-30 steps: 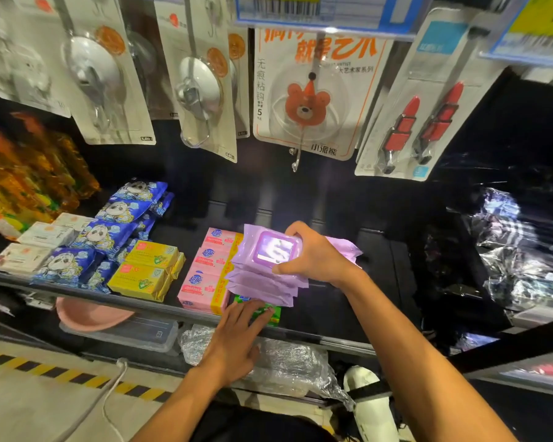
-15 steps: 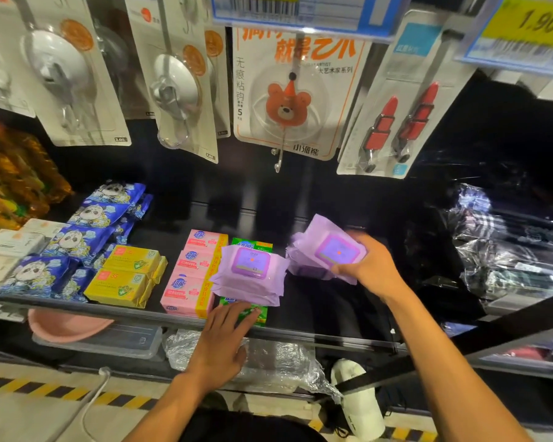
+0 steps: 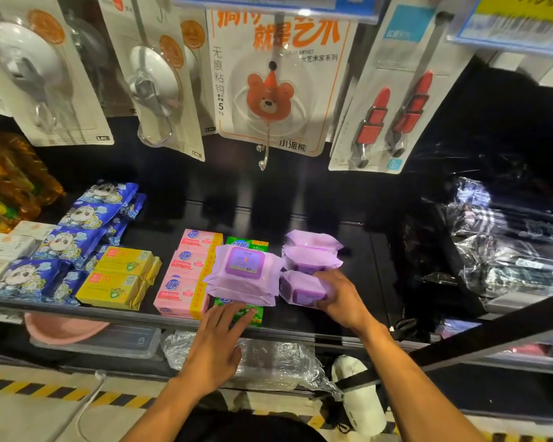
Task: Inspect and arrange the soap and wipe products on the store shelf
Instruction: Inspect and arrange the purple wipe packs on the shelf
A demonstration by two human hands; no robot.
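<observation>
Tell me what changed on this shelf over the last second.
The right hand lifted several purple wipe packs off the stack, carried them rightward and set them on the shelf beside it; it still grips the front pack. The left hand stayed flat on the green soap box under that stack. Pink soap boxes and yellow soap boxes unmoved.

The black store shelf (image 3: 374, 266) with its grey metal front rail carries, from left to right, white boxed soaps (image 3: 8, 247), blue cartoon-printed wipe packets (image 3: 67, 242), yellow wrapped soap bars (image 3: 115, 290), pink soap boxes (image 3: 181, 293) and green soap boxes (image 3: 248, 244). Just beside the green ones, purple plastic wipe packs (image 3: 313, 255) lie in a row running front to back.
</observation>
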